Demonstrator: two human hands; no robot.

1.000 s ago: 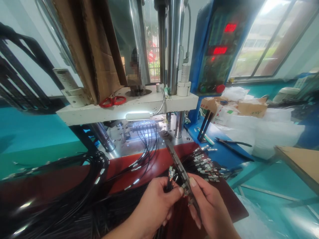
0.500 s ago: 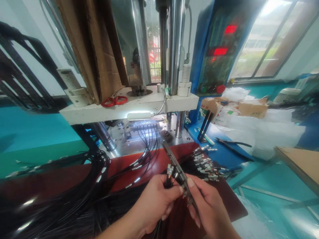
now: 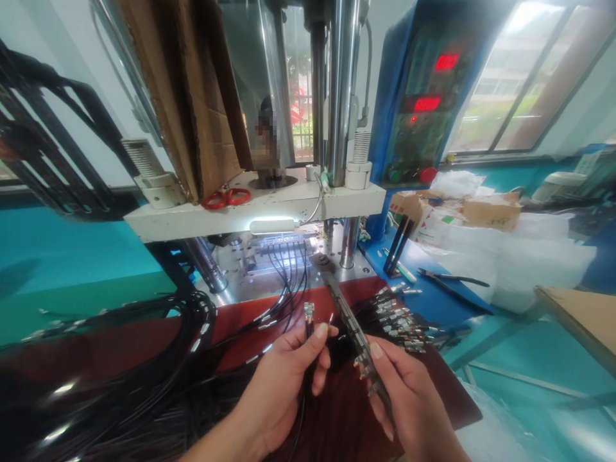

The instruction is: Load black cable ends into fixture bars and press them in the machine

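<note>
My left hand (image 3: 293,372) is closed around black cables whose metal connector ends (image 3: 308,312) stick up above the thumb. Between the thumb and fingers of my right hand (image 3: 404,391) is a long dark metal bar (image 3: 353,327) with slots along it, tilted up to the left. Small metal pieces sit on the bar's lower part, by the right thumb. The hands are apart, both over the reddish-brown board (image 3: 337,398). Just beyond the bar lies a bundle of cables with metal ends (image 3: 399,317).
A press (image 3: 269,212) stands ahead, with cables running from its lit mould (image 3: 283,247). Red-handled scissors (image 3: 226,198) rest on its white plate. Pliers (image 3: 452,278) lie on the blue surface at right. Black cables (image 3: 120,372) cover the board's left side.
My left hand has drawn away from the bar to the left, carrying its cables. My right hand still holds the bar, which has shifted slightly right.
</note>
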